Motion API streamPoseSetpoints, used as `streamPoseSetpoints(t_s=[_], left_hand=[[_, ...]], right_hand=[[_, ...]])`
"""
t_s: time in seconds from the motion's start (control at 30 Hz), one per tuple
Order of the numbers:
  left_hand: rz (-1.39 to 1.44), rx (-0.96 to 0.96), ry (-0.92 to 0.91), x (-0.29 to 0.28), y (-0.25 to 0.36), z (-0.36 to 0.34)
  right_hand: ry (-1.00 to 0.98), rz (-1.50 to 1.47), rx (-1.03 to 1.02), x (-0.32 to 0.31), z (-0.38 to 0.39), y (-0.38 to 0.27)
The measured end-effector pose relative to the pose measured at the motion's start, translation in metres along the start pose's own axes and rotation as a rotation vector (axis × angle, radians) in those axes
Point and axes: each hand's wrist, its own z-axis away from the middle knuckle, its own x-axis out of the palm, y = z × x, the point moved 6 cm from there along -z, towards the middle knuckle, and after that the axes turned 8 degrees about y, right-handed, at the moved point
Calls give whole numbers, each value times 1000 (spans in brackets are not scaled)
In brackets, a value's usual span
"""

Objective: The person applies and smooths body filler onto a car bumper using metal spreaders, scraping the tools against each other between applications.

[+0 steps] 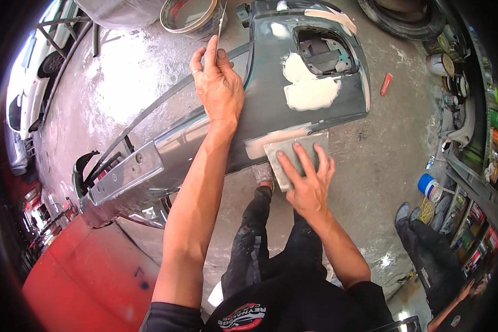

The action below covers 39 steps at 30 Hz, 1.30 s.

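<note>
A dark grey car bumper (205, 133) stretches diagonally in front of me, its right end bearing pale filler patches (312, 93) around an open lamp hole (326, 52). Raised over the bumper, my left hand (218, 88) pinches a thin putty knife (222, 30), seen nearly edge-on. My right hand (309, 180) grips a flat, light grey square board (276, 160), its fingers spread across the upper face. The board overlaps the bumper's near edge, beside a beige filler strip (260, 146); whether they touch, I cannot tell.
A bucket (191, 19) stands beyond the bumper. A red tube (386, 84) lies on the concrete floor, near a black ring (404, 19) and cans (441, 65). Red panel (88, 271) lower left; white car (36, 72) far left. Another person (442, 271) is at lower right.
</note>
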Motion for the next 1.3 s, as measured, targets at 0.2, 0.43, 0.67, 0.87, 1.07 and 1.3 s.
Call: streamPoseSetpoints(t_s=[0.2,0.43,0.67,0.87,1.07,1.3], left_hand=[[11,-5,1,-2,-2,-1],[33,22,2,0,-2,-3],[69,-32,-18,2,1,2],[10,9,-7,1,10,3],[41,-29,3,-3,3,-2],[13,52,22,-2,8,0]], right_hand=[[-43,-26,-52,4,-24,-1],[-35,12,-49,18,-23,1],[10,-14,-66,48,20,19],[73,0,-83,58,45,26],[-29,-69,78,15,37,6],[18,-20,-25,0,-9,-12]])
